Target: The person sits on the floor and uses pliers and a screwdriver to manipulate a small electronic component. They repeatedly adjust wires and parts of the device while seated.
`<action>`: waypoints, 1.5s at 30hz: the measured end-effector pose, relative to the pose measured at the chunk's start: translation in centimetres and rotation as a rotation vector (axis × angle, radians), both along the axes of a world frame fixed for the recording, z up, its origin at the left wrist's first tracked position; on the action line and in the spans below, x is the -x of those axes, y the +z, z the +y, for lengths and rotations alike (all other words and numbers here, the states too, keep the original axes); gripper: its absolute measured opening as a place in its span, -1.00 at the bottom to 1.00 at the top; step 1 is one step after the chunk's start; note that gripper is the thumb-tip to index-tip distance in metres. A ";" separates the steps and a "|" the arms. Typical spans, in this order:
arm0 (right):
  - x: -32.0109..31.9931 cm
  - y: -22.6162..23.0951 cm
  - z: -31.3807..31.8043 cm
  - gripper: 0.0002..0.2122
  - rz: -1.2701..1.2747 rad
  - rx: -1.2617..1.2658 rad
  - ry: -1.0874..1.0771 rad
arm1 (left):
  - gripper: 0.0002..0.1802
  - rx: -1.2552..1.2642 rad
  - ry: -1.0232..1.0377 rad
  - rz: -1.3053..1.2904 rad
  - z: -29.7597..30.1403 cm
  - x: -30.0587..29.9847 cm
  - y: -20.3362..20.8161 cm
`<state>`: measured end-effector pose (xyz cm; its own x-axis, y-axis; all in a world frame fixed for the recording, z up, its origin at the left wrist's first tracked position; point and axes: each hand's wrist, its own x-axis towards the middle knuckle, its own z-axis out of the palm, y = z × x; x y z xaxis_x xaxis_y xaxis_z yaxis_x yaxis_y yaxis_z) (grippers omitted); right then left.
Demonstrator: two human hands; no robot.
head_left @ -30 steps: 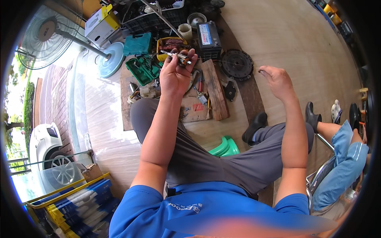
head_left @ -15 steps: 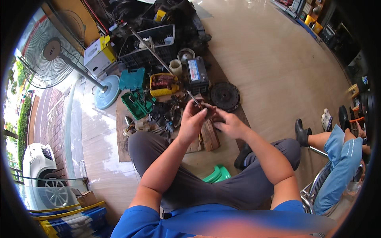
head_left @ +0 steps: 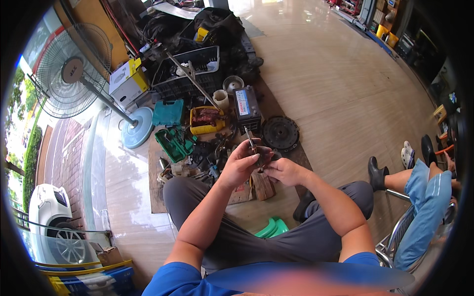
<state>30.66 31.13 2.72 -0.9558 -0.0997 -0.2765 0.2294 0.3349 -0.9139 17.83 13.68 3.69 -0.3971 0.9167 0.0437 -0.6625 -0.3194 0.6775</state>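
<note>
A thin metal tool [head_left: 250, 138], like a slim screwdriver or rod, stands nearly upright between the two hands, its tip pointing away from the person and its lower end lost among the fingers. The left hand [head_left: 242, 165] is curled around the tool's lower part, fingers pressed against it in a pinch, while the right hand [head_left: 281, 171] sits just beside and touches the left, fingers bent in toward the same spot; what small part it may be pinching there is too small to tell. Both hands hover above the person's knees, over a flat wooden block [head_left: 262, 185] lying on the floor just below them. Just beyond the fingertips stands a black car battery [head_left: 246, 106], and to the right of it, near the right hand, lies a round dark clutch disc [head_left: 280, 133]. Beyond the left hand is a yellow tray [head_left: 206, 121] with reddish parts in it, and further left an open green tool case [head_left: 174, 143] and a closed teal case [head_left: 168, 112]. Well beyond the hands, a black plastic crate [head_left: 190, 71] stands among dark clutter. Far to the left stands a pedestal fan [head_left: 74, 74]. Below the forearms, between the legs, a green plastic stool [head_left: 272, 229] shows. To the far right, well apart, another person's leg in blue trousers [head_left: 424, 207] rests by a metal chair.
</note>
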 end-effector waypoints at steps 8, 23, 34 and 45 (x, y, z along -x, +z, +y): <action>-0.9 4.4 1.7 -0.72 0.080 -0.427 -0.051 | -0.47 0.254 -0.195 0.604 -1.1 0.9 0.5; -1.7 4.8 1.9 -0.72 0.186 -0.521 -0.103 | -0.69 0.305 0.543 0.144 0.4 2.1 -1.8; -1.2 2.8 4.7 -0.70 0.155 -0.686 -0.147 | -0.80 -0.025 0.502 -0.239 -0.8 4.0 -2.0; -2.2 1.7 9.0 -0.61 -0.001 -0.919 -0.207 | -0.63 -0.094 0.518 -0.257 -2.6 7.5 -4.3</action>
<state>32.88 40.15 4.38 -0.9297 0.3300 -0.1634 0.3660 0.8770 -0.3114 10.37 11.09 -0.63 -0.8013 0.5968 -0.0413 -0.5429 -0.6966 0.4690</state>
